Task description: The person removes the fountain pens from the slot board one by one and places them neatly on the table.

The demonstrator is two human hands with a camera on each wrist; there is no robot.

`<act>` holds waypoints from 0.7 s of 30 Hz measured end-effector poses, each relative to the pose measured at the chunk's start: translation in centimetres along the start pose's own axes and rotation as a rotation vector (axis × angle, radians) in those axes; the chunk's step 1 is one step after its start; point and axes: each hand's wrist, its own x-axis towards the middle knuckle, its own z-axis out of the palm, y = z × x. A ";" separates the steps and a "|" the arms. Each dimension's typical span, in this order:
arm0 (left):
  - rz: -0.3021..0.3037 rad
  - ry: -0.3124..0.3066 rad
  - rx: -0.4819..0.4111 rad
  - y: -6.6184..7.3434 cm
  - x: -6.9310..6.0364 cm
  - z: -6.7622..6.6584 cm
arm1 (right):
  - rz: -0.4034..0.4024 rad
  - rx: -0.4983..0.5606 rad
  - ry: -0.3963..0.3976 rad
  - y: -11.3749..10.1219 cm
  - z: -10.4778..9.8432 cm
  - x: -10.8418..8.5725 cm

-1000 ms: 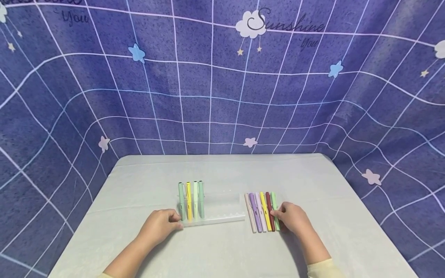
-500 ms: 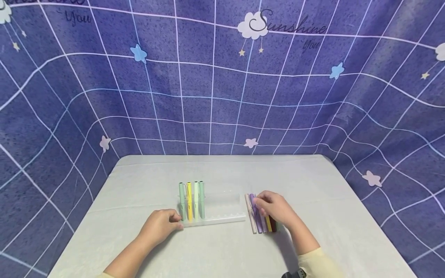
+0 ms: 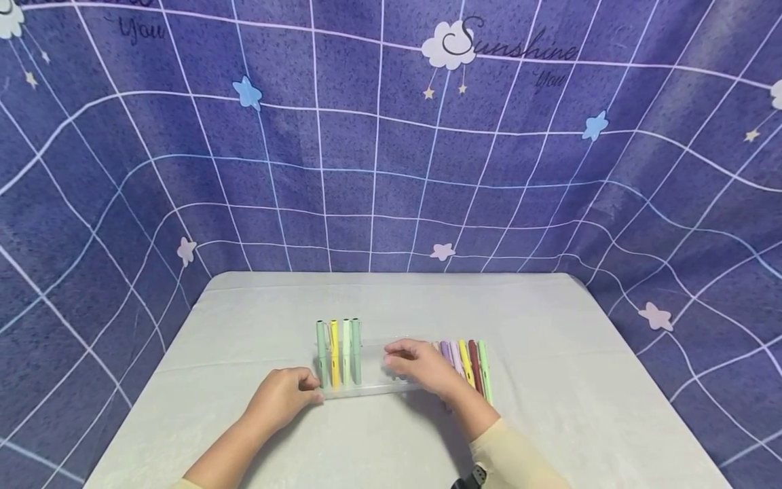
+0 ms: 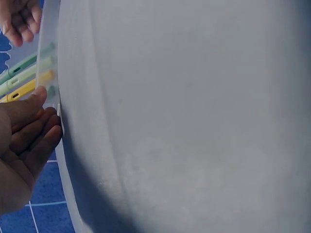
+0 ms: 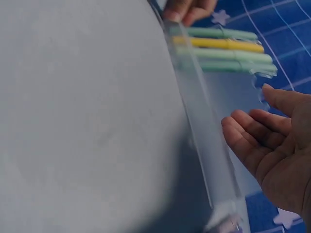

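Note:
A clear pen stand [image 3: 379, 389] holds two sage-green pens, a yellow pen [image 3: 334, 354] and a pale green pen side by side at its left part. My left hand [image 3: 283, 399] pinches the stand's left end between thumb and fingers; the left wrist view shows the thumb [image 4: 41, 95] on its edge. Over the right part of the stand hovers my right hand [image 3: 425, 369], and in the right wrist view that hand [image 5: 277, 150] has relaxed, parted fingers with nothing between them.
Right of the stand lies a row of several pens, among them purple, yellow [image 3: 467, 363], dark red [image 3: 475, 367] and green [image 3: 485, 370]; my right hand and forearm partly cover the row. A patterned blue curtain [image 3: 397, 149] surrounds the table's back and sides.
My right hand has moved left from the row of loose pens to above the stand, uncovering the row's right-hand pens. The left hand stays at the stand's left end.

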 end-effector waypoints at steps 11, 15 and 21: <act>0.018 0.005 -0.001 0.0 0.0 -0.2 | -0.013 -0.014 -0.047 -0.9 3.7 2.5; 0.023 0.004 -0.003 0.0 0.1 -0.2 | 0.002 -0.044 -0.043 -1.0 4.5 3.0; 0.016 -0.003 -0.001 0.0 0.1 -0.1 | 0.027 -0.070 -0.019 -0.9 5.3 3.4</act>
